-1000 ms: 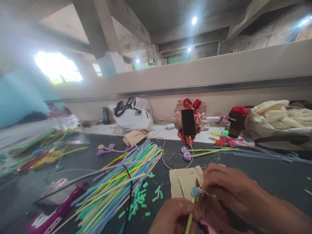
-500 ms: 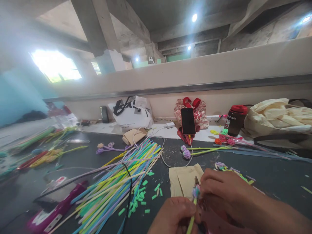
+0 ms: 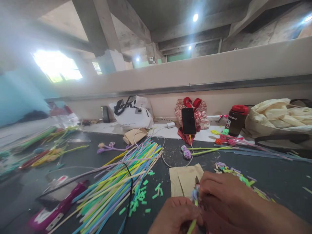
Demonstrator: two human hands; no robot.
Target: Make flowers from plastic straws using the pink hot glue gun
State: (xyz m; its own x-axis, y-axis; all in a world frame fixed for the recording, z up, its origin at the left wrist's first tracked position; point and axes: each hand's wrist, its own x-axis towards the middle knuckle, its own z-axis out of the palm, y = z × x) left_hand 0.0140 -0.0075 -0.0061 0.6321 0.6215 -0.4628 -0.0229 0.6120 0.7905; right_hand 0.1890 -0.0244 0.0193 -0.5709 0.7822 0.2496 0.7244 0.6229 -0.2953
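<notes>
Low in the view, my left hand (image 3: 176, 214) pinches the yellow-green fuzzy stem (image 3: 192, 225) of a pipe-cleaner flower. The small flower head (image 3: 195, 193), blue, purple and pink, rises just above the fingers. My right hand (image 3: 220, 195) is closed against the flower's right side, around what look like pliers; their pointed dark metal tip (image 3: 197, 179) shows above the flower. Most of the tool is hidden by the fingers. Behind both hands lies a folded beige cloth (image 3: 185, 178).
A heap of coloured pipe cleaners (image 3: 122, 185) lies left, beside cut green pieces (image 3: 140, 195) and a magenta glue gun (image 3: 58, 208). Finished purple flowers (image 3: 187, 153), a phone (image 3: 188, 121), a dark bottle (image 3: 236, 120) and bags line the back. More cut bits (image 3: 243, 178) lie right.
My right hand has shifted slightly, uncovering more cut pieces behind it. Both hands keep their hold at the flower. The view has moved very little.
</notes>
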